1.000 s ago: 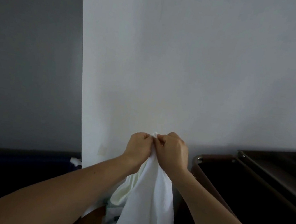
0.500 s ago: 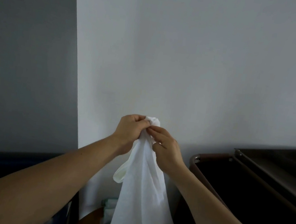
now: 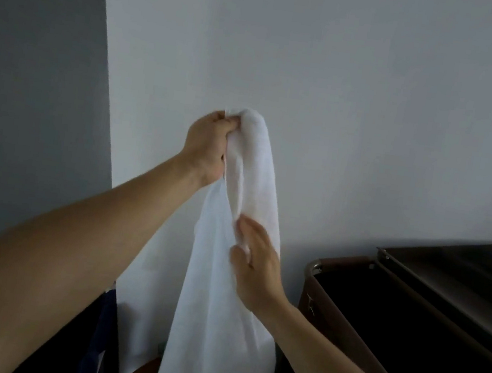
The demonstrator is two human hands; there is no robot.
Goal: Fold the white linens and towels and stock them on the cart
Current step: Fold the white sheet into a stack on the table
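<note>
A white linen (image 3: 217, 301) hangs in front of me as one long drape, its lower end out of frame. My left hand (image 3: 207, 147) grips its bunched top end, raised high against the white wall. My right hand (image 3: 255, 259) sits lower on the cloth's right side and pinches a fold of it between thumb and fingers. The dark brown cart (image 3: 407, 329) stands at the lower right, its open bin dark inside.
A white wall (image 3: 345, 90) fills the background, with a grey wall (image 3: 33, 80) to the left. A dark blue object (image 3: 99, 339) shows at the lower left. The cart's flat top shelves (image 3: 462, 268) lie at the far right.
My left hand has lifted the linen's top end higher. My right hand has slid down the cloth away from the left hand, which it was touching a second ago.
</note>
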